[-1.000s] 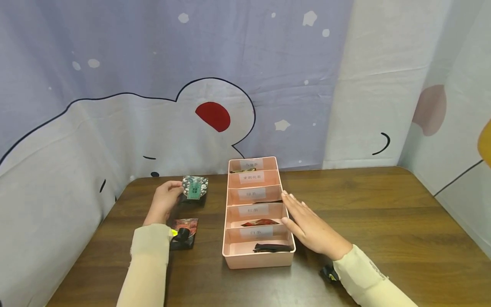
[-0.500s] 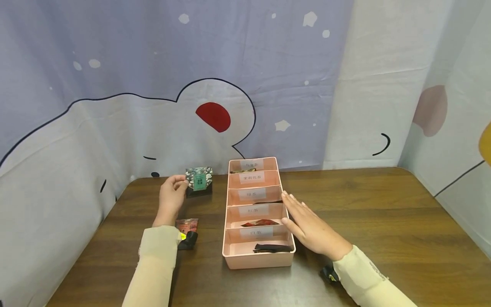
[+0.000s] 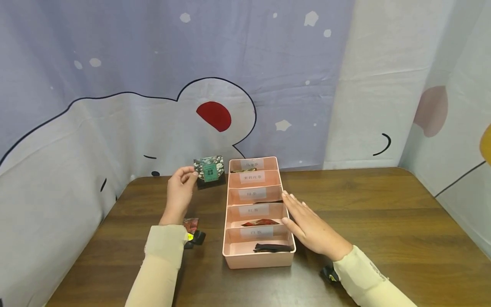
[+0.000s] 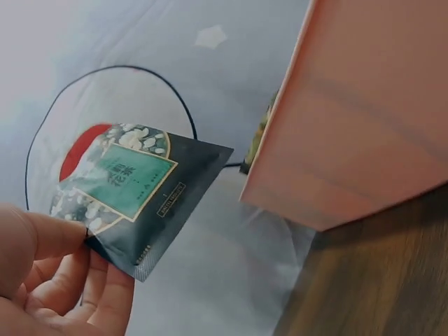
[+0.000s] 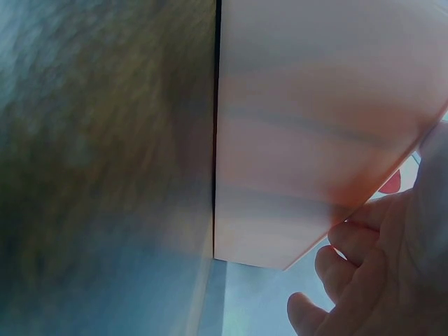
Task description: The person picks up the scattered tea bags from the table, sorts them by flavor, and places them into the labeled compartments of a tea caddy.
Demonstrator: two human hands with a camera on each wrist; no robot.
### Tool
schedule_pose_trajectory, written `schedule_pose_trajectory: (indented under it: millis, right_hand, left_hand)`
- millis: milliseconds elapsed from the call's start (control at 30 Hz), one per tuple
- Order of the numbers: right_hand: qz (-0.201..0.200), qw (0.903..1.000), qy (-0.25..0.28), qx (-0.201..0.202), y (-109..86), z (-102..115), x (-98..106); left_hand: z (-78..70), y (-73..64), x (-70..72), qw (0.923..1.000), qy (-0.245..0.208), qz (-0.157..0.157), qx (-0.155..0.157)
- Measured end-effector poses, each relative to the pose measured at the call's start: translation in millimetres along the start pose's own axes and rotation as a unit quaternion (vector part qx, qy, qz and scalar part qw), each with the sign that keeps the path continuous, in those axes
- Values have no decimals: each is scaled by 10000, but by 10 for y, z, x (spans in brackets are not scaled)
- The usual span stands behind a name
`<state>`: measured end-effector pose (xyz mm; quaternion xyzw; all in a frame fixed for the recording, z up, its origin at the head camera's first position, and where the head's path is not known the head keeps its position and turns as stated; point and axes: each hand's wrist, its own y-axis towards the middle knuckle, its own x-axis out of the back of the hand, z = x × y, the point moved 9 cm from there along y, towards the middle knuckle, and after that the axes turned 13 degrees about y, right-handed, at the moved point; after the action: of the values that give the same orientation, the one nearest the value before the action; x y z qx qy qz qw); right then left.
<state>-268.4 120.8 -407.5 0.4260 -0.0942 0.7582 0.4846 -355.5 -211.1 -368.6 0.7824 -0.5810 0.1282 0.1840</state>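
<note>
My left hand [image 3: 180,192] pinches a dark green tea sachet [image 3: 210,171] by its edge, thumb in front. The sachet, with white flowers and a green label, is raised just left of the pink divided box [image 3: 259,261]. In the left wrist view, the tea sachet [image 4: 140,189] is tilted and apart from the box wall [image 4: 364,119]. My right hand [image 3: 312,228] rests with fairly straight fingers against the box's right rim. From the right wrist, my hand [image 5: 378,273] shows with fingertips at the rim.
Paper labels mark the box's compartments. A red sachet [image 3: 261,222], black sachets [image 3: 272,247] and a gold-patterned sachet [image 3: 244,170] lie in separate ones. Another red sachet [image 3: 191,224] lies on the wooden table [image 3: 383,230], partly behind my left wrist. A printed curtain [image 3: 291,85] hangs behind.
My left hand has lifted the dark green sachet and carried it right and away from me, towards the box's far end. My right hand has stayed in place.
</note>
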Motion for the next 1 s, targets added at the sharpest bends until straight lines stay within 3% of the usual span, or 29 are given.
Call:
schedule_pose_trajectory:
  millis: [500,667,833,1000]
  right_hand:
    - [-45,9999,92,-30,-9,-21,12]
    - [-31,9999,113,-35,-13,-21,6]
    - [10,10000,90,5,5,-9,-1]
    - [41,10000,80,21,12,0,-9]
  left_hand:
    - [-317,-31,-335,9962,-392,235,-742]
    - [-403,-76,-455,9927,-447,467,-1014]
    - [-439,-89,-538,9895,-416,696,-1196]
    - [-399,-67,-605,9884,-320,735,-1290]
